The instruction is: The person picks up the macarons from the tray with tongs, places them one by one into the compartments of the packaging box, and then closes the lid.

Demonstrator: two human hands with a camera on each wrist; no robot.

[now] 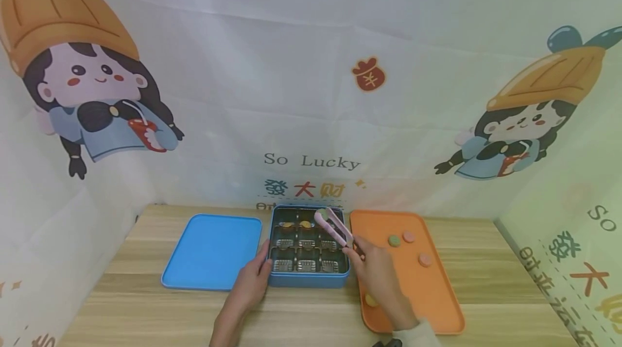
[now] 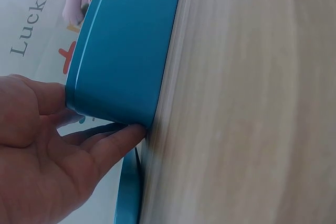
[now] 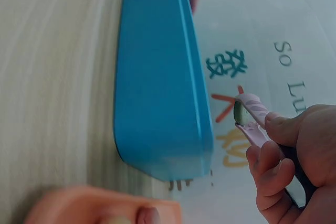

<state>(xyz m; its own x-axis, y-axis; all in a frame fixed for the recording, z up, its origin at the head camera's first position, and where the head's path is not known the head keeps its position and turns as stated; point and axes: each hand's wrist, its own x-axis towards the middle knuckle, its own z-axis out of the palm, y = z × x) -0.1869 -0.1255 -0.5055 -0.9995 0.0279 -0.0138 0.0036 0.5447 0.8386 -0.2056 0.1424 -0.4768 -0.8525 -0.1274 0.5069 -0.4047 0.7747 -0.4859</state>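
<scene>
A blue box (image 1: 308, 280) with a dark divided insert sits at mid-table. Two yellow round pieces, like small macarons, lie in its back-row compartments, left piece (image 1: 287, 225) and middle piece (image 1: 305, 224). My left hand (image 1: 252, 279) rests against the box's left wall, thumb near the rim and fingers low along the side. In my right hand (image 1: 381, 271) are pink tongs (image 1: 335, 228), gripped between thumb and fingers. Their tips pinch a green round piece (image 3: 241, 113), held above the box's back right part.
Left of the box lies a flat blue lid or tray (image 1: 214, 252). An orange tray (image 1: 413, 298) on the right carries a green piece (image 1: 394, 240), two pink pieces, one pink piece (image 1: 425, 259) nearer me, and a yellow piece (image 1: 371, 300). A printed cloth (image 1: 311, 93) hangs behind the table.
</scene>
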